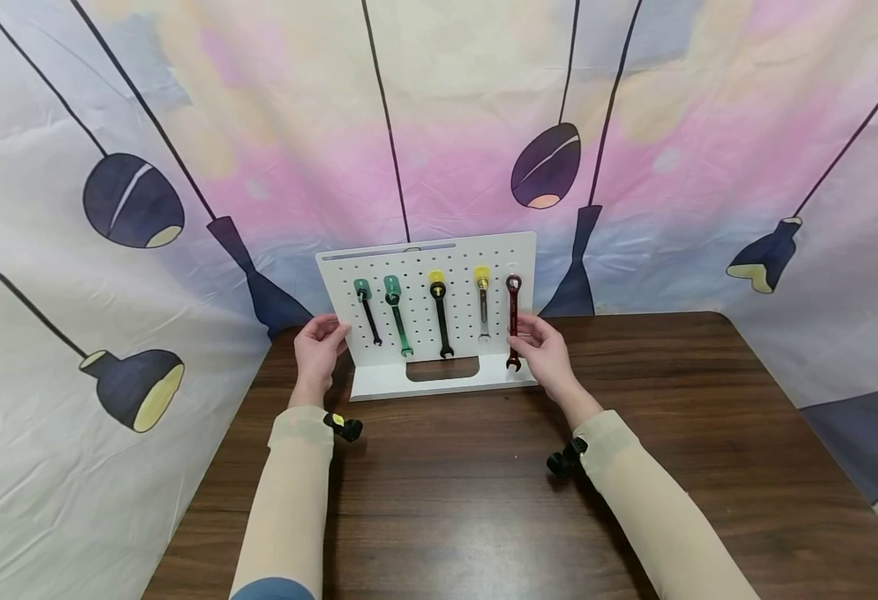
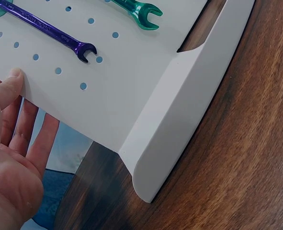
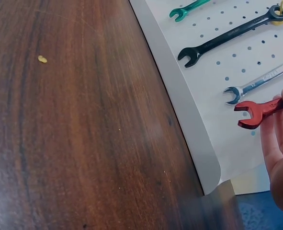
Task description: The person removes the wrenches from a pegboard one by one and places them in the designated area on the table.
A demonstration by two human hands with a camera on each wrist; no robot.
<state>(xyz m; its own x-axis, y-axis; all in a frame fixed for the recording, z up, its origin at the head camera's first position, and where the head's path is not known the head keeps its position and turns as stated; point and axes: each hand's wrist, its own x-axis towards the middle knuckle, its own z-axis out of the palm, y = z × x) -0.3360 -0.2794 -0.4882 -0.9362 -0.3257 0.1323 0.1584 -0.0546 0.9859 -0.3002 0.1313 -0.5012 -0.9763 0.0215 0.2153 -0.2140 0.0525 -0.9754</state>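
A white pegboard stand (image 1: 423,258) stands upright on the table. My left hand (image 1: 320,350) grips its left edge, thumb on the front and fingers behind, as the left wrist view shows. My right hand (image 1: 546,354) pinches a red combination wrench (image 3: 257,115) near its open end, in front of the board's right side. The red wrench's ring end is up by the top right; whether a hook bears it I cannot tell. Left of it hang a silver wrench (image 1: 484,308), a black wrench (image 1: 442,321), a green wrench (image 1: 399,321) and a small purple wrench (image 2: 45,28).
Green hooks (image 1: 392,283) and yellow hooks (image 1: 481,272) sit on the board. Its base has a long cutout. The brown wooden table (image 1: 439,483) extends in front, with a small yellow bit (image 3: 42,59) on it. A lamp-patterned cloth (image 1: 454,125) hangs behind.
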